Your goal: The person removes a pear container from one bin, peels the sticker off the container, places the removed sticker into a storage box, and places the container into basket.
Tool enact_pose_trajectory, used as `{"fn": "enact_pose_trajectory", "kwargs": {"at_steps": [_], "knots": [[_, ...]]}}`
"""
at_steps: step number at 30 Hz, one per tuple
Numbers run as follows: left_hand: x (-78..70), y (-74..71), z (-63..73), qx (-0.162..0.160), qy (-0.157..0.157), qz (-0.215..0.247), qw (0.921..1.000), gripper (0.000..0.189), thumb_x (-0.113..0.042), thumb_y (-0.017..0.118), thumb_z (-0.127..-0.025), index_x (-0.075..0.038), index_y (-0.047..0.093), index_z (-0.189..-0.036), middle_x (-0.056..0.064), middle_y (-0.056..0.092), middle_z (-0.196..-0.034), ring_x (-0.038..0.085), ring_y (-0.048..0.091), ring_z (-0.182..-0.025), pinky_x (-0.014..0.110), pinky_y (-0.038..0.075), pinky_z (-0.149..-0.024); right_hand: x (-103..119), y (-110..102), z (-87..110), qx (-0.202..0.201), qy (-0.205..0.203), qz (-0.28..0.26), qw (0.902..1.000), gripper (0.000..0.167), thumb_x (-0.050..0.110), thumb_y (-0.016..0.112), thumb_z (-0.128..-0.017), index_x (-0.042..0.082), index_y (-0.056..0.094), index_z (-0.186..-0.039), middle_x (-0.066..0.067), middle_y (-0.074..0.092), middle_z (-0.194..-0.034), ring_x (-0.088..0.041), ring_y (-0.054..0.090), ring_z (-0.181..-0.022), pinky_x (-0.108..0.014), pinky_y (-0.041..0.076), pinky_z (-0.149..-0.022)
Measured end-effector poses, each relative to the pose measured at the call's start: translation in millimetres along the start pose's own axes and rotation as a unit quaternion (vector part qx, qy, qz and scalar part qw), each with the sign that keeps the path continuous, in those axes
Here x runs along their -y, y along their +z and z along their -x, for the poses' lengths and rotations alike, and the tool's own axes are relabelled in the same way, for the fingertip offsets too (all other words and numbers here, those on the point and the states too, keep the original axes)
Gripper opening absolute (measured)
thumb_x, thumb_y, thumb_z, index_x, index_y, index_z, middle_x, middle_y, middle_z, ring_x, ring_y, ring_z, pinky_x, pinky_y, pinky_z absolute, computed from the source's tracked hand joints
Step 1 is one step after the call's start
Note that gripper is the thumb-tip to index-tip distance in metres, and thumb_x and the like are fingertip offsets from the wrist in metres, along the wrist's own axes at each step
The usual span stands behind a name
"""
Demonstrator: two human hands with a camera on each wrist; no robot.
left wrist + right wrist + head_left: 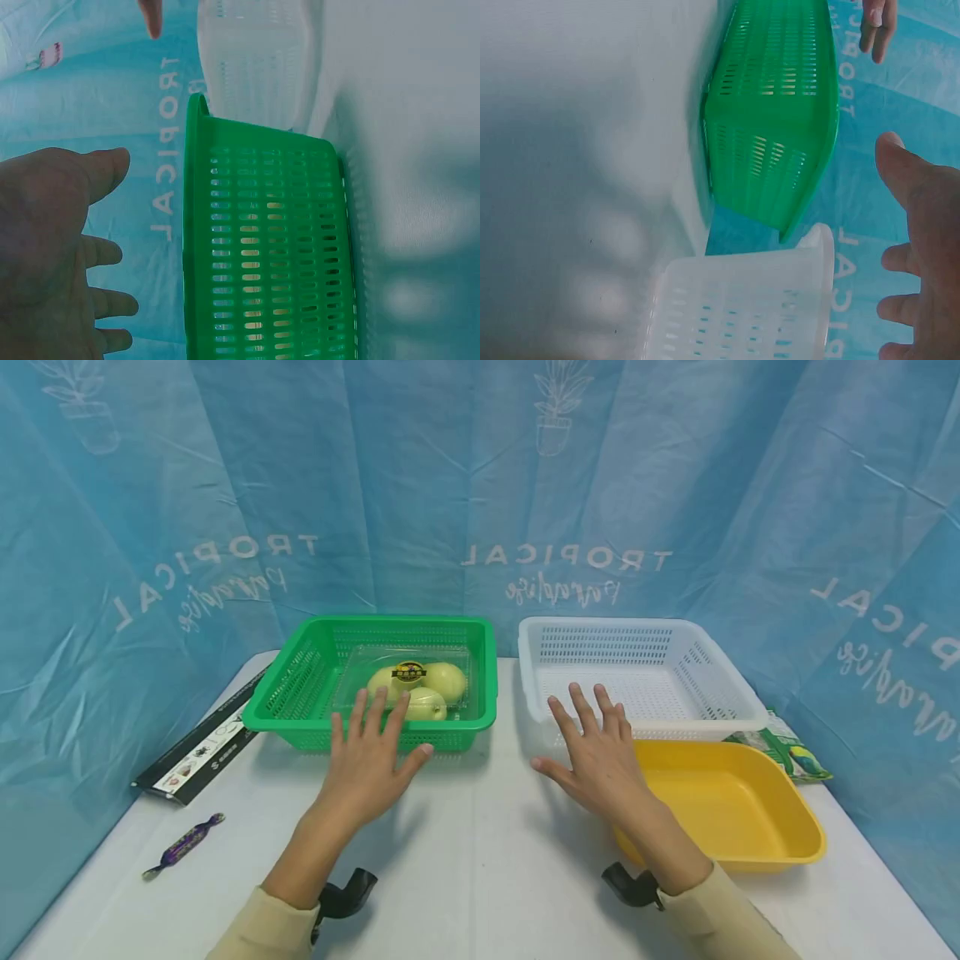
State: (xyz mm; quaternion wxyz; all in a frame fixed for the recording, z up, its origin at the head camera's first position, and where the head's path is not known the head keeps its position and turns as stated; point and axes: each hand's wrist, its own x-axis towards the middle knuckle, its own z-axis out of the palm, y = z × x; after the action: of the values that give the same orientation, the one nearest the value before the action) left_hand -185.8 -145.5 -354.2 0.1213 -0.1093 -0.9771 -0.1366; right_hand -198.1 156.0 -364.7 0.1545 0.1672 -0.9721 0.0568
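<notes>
My left hand (369, 768), fingers spread, hovers just before the green basket (300, 724) and holds nothing. Inside that basket lies a clear plastic box (348, 681) with several pale green fruits (442, 681) and a black-and-yellow label. With its fingers likewise spread, my right hand (600, 764) is above the table in front of the white basket (652, 727), near the left side of a yellow tray (720, 793). Both wrist views show the palms apart from the baskets: the left hand (52, 240) beside the green one, the right hand (934, 247) beside the white one.
A long black-and-white box (202, 747) lies left of the green basket. Nearer on the white table (480, 877) is a purple wrapped candy (183, 846). A green packet (787, 747) sits partly behind the yellow tray at right. Blue printed curtain (420, 485) encloses the table's back and sides.
</notes>
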Motion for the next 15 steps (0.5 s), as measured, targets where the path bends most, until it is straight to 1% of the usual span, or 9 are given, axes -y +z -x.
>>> {"fn": "enact_pose_trajectory", "kwargs": {"at_steps": [3, 8, 15], "knots": [[2.8, -0.1, -0.7, -0.006, -0.003, 0.004, 1.0, 0.077, -0.054, 0.047, -0.093, -0.017, 0.016, -0.152, 0.02, 0.01, -0.158, 0.042, 0.0, -0.146, 0.071, 0.004, -0.109, 3, 0, -2.7, 0.001, -0.001, -0.012, 0.9999, 0.083, 0.059, 0.058, -0.084, 0.02, 0.025, -0.15, -0.011, 0.012, -0.159, -0.04, 0.003, -0.146, -0.063, 0.011, -0.113], [9.1, -1.0, -2.9, -0.017, -0.006, 0.014, 0.9997, 0.075, -0.052, 0.049, -0.093, -0.015, 0.019, -0.151, 0.021, 0.014, -0.156, 0.043, 0.005, -0.145, 0.071, 0.006, -0.109, 7, 2, -8.2, 0.003, -0.003, -0.024, 0.9997, 0.083, 0.062, 0.054, -0.085, 0.02, 0.024, -0.15, -0.01, 0.012, -0.16, -0.038, 0.004, -0.146, -0.062, 0.01, -0.114], [15.8, -5.8, -4.6, -0.021, -0.012, 0.038, 0.999, 0.075, -0.049, 0.05, -0.093, -0.014, 0.018, -0.151, 0.022, 0.015, -0.156, 0.044, 0.005, -0.144, 0.07, 0.005, -0.11, 14, 3, -16.2, -0.012, -0.003, -0.056, 0.9984, 0.082, 0.059, 0.057, -0.085, 0.018, 0.026, -0.15, -0.01, 0.016, -0.159, -0.036, 0.008, -0.146, -0.061, 0.012, -0.114]]}}
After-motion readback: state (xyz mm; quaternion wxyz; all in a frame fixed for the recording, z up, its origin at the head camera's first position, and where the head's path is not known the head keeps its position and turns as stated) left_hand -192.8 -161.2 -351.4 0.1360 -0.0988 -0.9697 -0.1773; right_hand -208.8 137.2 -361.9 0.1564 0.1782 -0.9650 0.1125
